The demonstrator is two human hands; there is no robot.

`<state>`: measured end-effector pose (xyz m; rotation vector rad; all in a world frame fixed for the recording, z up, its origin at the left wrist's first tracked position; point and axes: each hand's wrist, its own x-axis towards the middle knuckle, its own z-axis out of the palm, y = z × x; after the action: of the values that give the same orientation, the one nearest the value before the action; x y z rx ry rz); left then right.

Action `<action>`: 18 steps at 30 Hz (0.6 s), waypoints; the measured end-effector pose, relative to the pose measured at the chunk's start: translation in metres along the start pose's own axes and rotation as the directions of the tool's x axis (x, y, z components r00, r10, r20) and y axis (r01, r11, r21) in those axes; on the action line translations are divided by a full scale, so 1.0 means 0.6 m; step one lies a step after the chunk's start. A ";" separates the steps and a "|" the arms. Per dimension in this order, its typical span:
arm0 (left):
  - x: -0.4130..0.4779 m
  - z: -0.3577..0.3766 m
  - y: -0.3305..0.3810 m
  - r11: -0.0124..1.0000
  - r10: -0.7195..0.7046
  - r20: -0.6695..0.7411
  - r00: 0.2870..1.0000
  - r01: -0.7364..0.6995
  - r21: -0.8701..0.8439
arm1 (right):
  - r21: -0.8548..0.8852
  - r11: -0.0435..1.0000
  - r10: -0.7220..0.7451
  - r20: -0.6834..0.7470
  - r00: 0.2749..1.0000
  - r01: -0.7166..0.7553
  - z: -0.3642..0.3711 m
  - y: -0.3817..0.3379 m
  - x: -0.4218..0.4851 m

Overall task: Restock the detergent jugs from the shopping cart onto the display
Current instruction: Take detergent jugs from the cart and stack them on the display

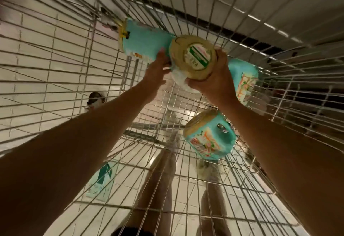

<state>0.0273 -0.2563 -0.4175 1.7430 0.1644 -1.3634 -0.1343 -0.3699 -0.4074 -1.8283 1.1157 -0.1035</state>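
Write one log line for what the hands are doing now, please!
place: cart | left hand: holds jug | right hand: grips same jug | other jugs: lying in cart

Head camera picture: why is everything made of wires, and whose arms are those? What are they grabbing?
This picture comes from a camera worn on a person's head, looking down into a wire shopping cart. The two arms belong to that person, so there is no machine here. The left hand and the right hand both hold a teal jug, with its tan cap facing the camera. Lower in the cart lies another jug, and more teal shows behind the hands. Through the wires you can see a tiled floor and the person's legs.
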 end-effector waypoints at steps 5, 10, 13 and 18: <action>-0.084 -0.030 0.032 0.991 0.125 -0.119 0.985 -0.120 0.051 | 0.161 0.970 0.172 0.061 0.983 -0.180 -0.063 -0.073 -0.069; -0.218 -0.024 0.070 0.992 0.115 0.076 0.990 -0.111 -0.059 | 0.325 0.884 0.307 0.141 0.941 -0.337 -0.148 -0.188 -0.162; -0.292 -0.021 0.086 0.976 0.030 0.238 0.971 0.023 -0.217 | 0.444 0.817 0.363 0.099 0.927 -0.368 -0.188 -0.280 -0.222; -0.397 -0.022 0.095 0.899 -0.024 0.478 0.878 0.228 -0.375 | 0.639 0.662 0.535 -0.037 0.844 -0.391 -0.237 -0.426 -0.313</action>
<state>-0.0219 -0.1867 -0.1876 1.0260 0.2885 -1.6623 -0.1497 -0.2984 -0.0677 -0.9191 1.4748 -0.3351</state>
